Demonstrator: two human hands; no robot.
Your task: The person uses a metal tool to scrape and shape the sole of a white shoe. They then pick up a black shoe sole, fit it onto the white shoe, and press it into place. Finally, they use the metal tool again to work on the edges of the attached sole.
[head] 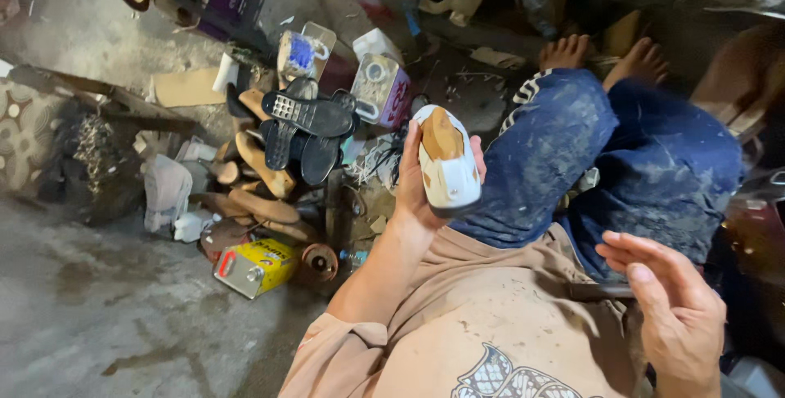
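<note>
While the left hand [417, 181] grips the white shoe sole [446, 161] — likely light, stiff — edgewise, the right hand [675, 316] hovers open, empty.

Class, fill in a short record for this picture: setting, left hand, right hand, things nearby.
setting: cluttered workshop floor, person seated with legs crossed
left hand: raised, fingers wrapped round a white shoe sole with a tan inner patch
right hand: open, holding nothing, over the lap
clothing: dusty blue trousers, tan shirt
nearby: black sandals on a pile of tan soles; yellow can lying on its side
</note>
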